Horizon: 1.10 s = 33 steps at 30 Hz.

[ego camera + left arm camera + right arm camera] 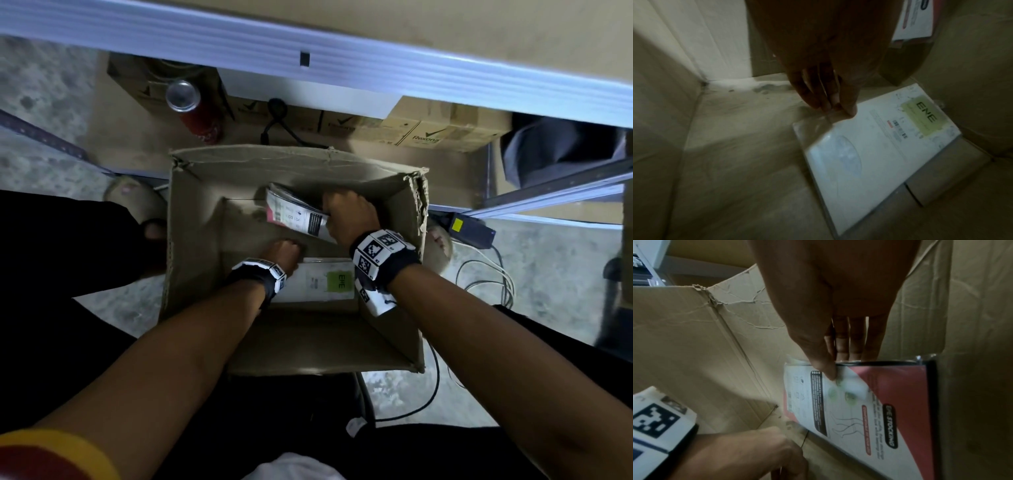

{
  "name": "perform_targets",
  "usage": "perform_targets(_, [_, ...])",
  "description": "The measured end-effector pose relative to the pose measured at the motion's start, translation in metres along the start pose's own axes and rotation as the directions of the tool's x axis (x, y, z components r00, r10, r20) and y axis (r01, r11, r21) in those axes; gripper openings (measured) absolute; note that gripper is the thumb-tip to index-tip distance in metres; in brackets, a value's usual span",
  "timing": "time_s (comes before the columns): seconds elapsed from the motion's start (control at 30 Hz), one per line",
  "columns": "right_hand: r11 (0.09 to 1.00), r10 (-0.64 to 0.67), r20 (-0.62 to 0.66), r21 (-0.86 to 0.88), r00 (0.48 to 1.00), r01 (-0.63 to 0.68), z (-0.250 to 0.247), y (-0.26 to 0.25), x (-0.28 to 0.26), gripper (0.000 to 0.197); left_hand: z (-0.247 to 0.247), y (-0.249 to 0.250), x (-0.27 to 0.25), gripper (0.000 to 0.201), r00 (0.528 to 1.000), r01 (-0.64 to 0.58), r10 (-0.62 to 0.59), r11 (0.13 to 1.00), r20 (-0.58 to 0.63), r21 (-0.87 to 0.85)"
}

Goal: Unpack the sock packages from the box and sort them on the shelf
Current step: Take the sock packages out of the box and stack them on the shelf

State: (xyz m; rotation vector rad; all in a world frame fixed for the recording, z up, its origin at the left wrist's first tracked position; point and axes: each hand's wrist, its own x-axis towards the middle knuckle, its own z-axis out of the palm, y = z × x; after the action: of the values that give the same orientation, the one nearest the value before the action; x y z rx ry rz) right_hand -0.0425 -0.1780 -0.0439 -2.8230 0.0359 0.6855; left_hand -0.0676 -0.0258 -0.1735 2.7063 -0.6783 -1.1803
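An open cardboard box (191, 240) stands on the floor between my feet, with both hands inside it. My right hand (330, 214) pinches the top edge of a red and white sock package (294, 214) that leans on the box's far wall; the thumb (824, 369) lies on its printed face (890, 394) and the fingers go behind it. My left hand (287, 248) reaches to the box floor, where its fingertips (835, 108) pinch the clear plastic edge of a flat white sock package (869, 146) with a green label (339, 281). The red package (916, 19) shows behind the left hand.
A metal shelf beam (342, 68) crosses above the box. Under it stand a red can (195, 109) and brown cartons (428, 135). A power adapter (472, 229) and loose cables (489, 270) lie on the floor at the right.
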Motion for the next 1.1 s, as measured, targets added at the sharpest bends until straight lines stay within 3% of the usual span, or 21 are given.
perform_targets(0.17, [1.0, 0.02, 0.0, -0.012, 1.0, -0.02, 0.0, 0.002, -0.002, 0.025, 0.004, 0.006, -0.003, 0.022, 0.999, -0.021, 0.021, 1.0, 0.039, -0.016])
perform_targets(0.37, [0.999, 0.037, -0.003, -0.009, 0.999, -0.037, 0.0, 0.003, -0.003, 0.023, 0.009, 0.004, -0.004, 0.027, 1.0, 0.012, -0.013, 0.999, -0.02, -0.042])
perform_targets(0.6, [0.999, 0.044, 0.015, -0.028, 0.999, -0.044, 0.002, 0.004, -0.003, 0.023, 0.005, 0.002, -0.008, 0.025, 0.994, 0.047, -0.043, 0.998, 0.098, -0.04])
perform_targets(0.8, [0.997, 0.048, 0.043, -0.058, 0.998, -0.046, 0.002, 0.001, -0.004, 0.022, -0.004, 0.003, -0.014, 0.048, 0.991, 0.055, -0.04, 0.992, 0.131, -0.113])
perform_targets(1.1, [0.995, 0.02, 0.01, -0.1, 1.0, -0.019, -0.003, -0.01, -0.02, 0.023, -0.044, 0.013, -0.05, 0.037, 0.991, 0.014, -0.002, 0.996, 0.136, -0.087])
